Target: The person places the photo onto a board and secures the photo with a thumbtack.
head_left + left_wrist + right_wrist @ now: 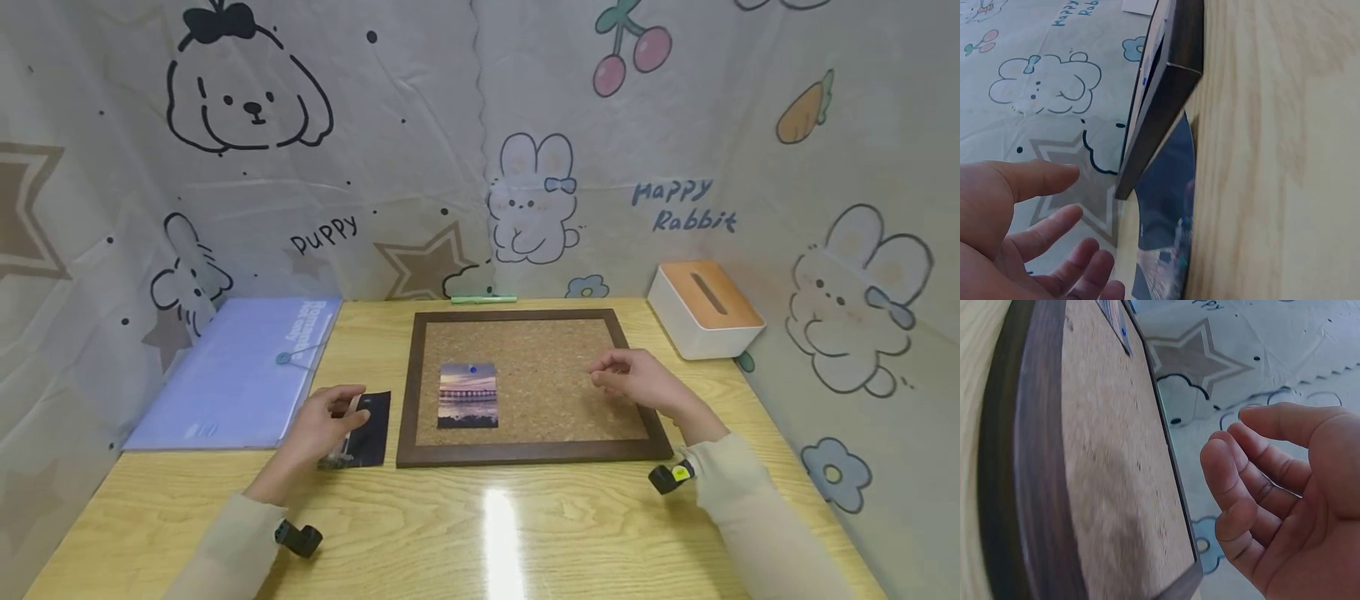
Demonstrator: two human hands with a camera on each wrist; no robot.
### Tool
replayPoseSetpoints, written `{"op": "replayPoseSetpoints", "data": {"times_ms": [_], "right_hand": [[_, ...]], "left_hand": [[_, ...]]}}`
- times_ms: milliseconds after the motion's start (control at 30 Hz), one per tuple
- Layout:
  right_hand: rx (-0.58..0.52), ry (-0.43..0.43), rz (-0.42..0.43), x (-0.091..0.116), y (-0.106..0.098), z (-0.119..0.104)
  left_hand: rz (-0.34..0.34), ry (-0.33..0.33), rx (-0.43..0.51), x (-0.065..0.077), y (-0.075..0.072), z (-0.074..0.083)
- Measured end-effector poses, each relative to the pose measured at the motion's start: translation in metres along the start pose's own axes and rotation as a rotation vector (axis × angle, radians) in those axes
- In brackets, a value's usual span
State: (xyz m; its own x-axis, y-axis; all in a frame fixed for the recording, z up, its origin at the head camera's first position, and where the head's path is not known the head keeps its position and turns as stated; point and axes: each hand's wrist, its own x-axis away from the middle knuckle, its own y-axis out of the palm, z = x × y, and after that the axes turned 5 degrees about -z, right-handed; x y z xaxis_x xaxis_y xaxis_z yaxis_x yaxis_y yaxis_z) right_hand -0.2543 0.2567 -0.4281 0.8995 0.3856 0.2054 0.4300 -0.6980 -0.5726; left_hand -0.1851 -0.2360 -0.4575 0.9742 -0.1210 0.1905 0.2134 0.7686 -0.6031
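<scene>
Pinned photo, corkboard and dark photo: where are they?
Pinned photo (468, 398): head view, middle of the print.
Corkboard (543, 383): head view, bare cork.
Dark photo (372, 435): head view, its dark right part.

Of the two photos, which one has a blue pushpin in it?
The purple sunset photo on the corkboard; the blue pushpin is near its top edge. The darker photo instead lies on the table, beneath the left hand.

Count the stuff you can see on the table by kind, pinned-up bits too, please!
Glossy rectangular photos: 2
Brown-framed rectangular cork board: 1
Small round blue pushpin: 1
Lilac plastic folder: 1
White box with slotted orange lid: 1
Slim green stick: 1
Total: 7
</scene>
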Motion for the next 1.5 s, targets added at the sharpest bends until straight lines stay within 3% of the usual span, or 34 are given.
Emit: {"op": "replayPoseSetpoints", "data": {"times_ms": [333, 600, 900, 1100, 1500], "right_hand": [[0.05, 0.06, 0.037, 0.026, -0.021, 0.028], [0.028, 0.101, 0.062, 0.043, -0.034, 0.051], [0.041, 0.122, 0.051, 0.053, -0.041, 0.069], [0.055, 0.139, 0.042, 0.058, -0.045, 0.076], [0.083, 0.196, 0.011, 0.067, -0.046, 0.085]], "left_hand": [[0.004, -0.045, -0.087, 0.007, -0.002, -0.013], [0.047, 0.004, -0.238, 0.002, 0.003, -0.022], [0.059, -0.04, -0.274, 0.003, 0.003, -0.018], [0.052, -0.059, -0.246, 0.003, 0.001, -0.014], [0.068, -0.019, -0.311, 0.001, -0.002, -0.014]]}}
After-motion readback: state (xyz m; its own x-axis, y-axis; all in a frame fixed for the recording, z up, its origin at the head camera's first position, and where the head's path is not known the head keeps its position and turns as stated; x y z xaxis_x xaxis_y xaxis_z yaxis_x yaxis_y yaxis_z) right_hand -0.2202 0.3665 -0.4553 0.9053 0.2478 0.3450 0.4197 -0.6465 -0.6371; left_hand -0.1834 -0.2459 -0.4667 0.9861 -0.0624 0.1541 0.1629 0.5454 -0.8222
